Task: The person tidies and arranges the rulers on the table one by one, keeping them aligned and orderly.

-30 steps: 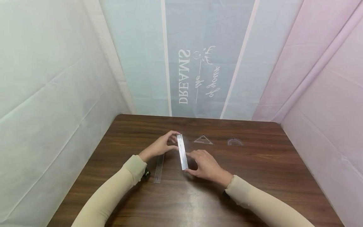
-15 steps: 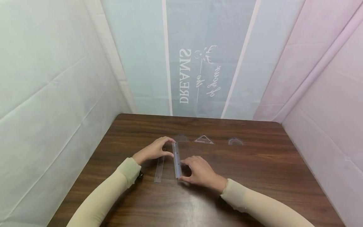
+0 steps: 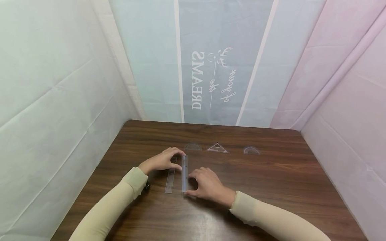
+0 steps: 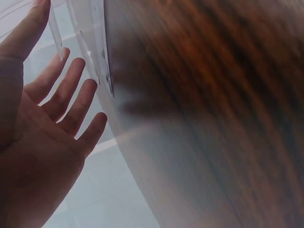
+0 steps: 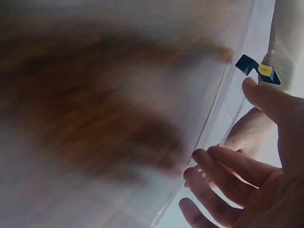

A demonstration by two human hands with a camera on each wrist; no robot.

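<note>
Between my two hands is a clear plastic ruler (image 3: pixel 184 177), above or at the table and roughly lengthwise to me. My left hand (image 3: pixel 161 160) holds its far end with thumb and index finger, while my right hand (image 3: pixel 208 184) holds the near end the same way. In the left wrist view, the ruler (image 4: pixel 55 31) shows edge-on by the thumb and index fingertip, with the other fingers spread. The right wrist view has its edge (image 5: pixel 232 118) between thumb and fingers. A second clear ruler (image 3: pixel 170 182) lies just to the left, partly beneath my left hand.
Behind the hands, a clear protractor (image 3: pixel 193 147), a set square (image 3: pixel 217 148) and another protractor (image 3: pixel 251 150) lie in a row. The brown wooden table (image 3: pixel 271 187) is bounded by pale fabric walls (image 3: pixel 60 100) at the sides and a printed curtain (image 3: pixel 223 30) behind.
Both hands have brought the ruler left and closer to me, beside the lying ruler, and turned it straighter. Its bright glare has gone, and the left protractor shows more plainly.
</note>
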